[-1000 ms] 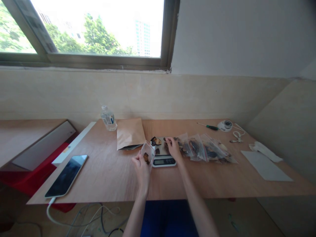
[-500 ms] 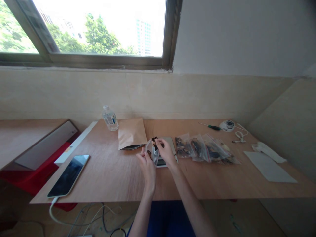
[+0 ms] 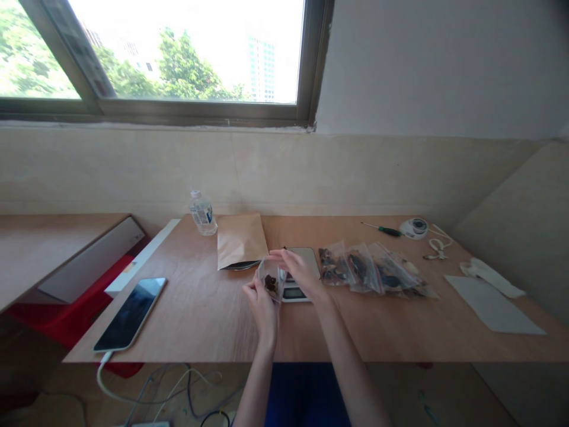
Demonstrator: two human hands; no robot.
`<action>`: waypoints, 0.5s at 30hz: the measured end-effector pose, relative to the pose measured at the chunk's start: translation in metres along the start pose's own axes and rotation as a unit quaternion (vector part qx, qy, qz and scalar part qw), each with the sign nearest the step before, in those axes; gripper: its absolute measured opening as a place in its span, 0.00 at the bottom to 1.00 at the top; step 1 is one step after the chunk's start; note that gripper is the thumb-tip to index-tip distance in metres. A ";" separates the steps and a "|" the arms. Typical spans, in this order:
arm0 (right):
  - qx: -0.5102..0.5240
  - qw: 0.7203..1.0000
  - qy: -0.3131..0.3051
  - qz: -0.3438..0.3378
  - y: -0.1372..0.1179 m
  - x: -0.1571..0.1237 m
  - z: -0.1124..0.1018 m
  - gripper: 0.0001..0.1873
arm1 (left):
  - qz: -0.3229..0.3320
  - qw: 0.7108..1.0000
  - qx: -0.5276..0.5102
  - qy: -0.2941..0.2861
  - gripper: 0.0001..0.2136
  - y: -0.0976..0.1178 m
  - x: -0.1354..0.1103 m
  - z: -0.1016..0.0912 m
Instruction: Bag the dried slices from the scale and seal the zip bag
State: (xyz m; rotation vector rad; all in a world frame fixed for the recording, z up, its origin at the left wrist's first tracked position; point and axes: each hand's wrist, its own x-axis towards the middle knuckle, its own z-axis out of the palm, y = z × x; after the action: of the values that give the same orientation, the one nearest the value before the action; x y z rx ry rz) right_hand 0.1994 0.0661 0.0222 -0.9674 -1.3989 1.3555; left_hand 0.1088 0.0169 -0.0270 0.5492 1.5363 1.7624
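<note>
My left hand (image 3: 262,301) pinches the side of a small clear plastic bag (image 3: 277,290), tilted above the table. Dark brown dried pieces (image 3: 270,283) lie inside it. At the bag's mouth is my right hand (image 3: 299,271), fingers stretched out and the palm over a scale. Whether its fingertips touch the bag's edge is hard to see. The scale (image 3: 306,256) has a pale plate and a small display (image 3: 293,293), partly covered by my right hand and the bag.
Several filled zip bags (image 3: 362,267) lie right of the scale. Behind my left hand are a brown paper pouch (image 3: 242,240) and a water bottle (image 3: 203,214). A phone (image 3: 131,314) is at left. Farther right sit a screwdriver (image 3: 389,231), a white camera (image 3: 414,228) and white paper (image 3: 493,305).
Dark pieces pinched in my right hand have left its fingers, and dark pieces now show lower in the bag. My right hand's fingers have straightened. The view has shifted slightly left.
</note>
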 end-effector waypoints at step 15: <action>-0.504 0.858 0.078 -0.050 0.075 0.043 -0.033 0.15 | -0.025 0.998 -0.050 0.015 0.14 -0.004 0.005 -0.008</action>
State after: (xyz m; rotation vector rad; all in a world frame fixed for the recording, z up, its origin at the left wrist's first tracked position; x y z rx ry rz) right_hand 0.2148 0.1221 -0.0493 -1.5796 -2.0217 0.3570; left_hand 0.1008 0.0155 -0.0332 0.4332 1.4604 1.8053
